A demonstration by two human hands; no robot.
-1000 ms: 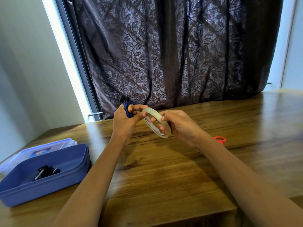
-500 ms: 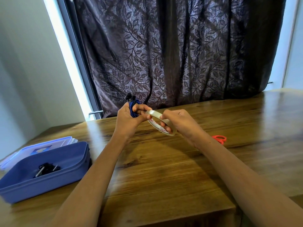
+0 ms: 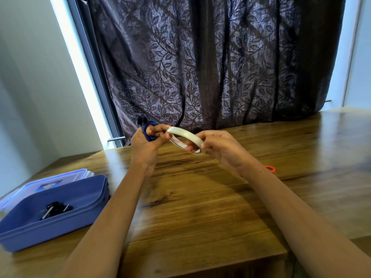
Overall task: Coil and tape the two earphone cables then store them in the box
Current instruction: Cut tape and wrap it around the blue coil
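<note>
Bunching out of the left hand [image 3: 145, 146] is the blue cable [image 3: 149, 129], a tight dark-blue coil with two black earbuds at its top; its long axis runs near upright, buds toward 12 o'clock, and it is held above the table's [image 3: 200, 207] far edge, in front of the curtain [image 3: 210, 63]. The left fingers are clenched round the coil, thumb tip touching the tape roll [image 3: 185, 139] at 3 o'clock of it. That roll is a thin, pale, translucent ring with red print inside, tilted so its opening faces up and toward the viewer; the right hand [image 3: 217, 149] grasps its right side, fingers through the hole. At 8 o'clock, near the table's left edge, sits the open blue box [image 3: 60, 213] with a black cable [image 3: 56, 209] coiled inside, its clear lid [image 3: 50, 181] just behind. Orange scissor handles [image 3: 270, 168] peek out beside the right wrist.
</note>
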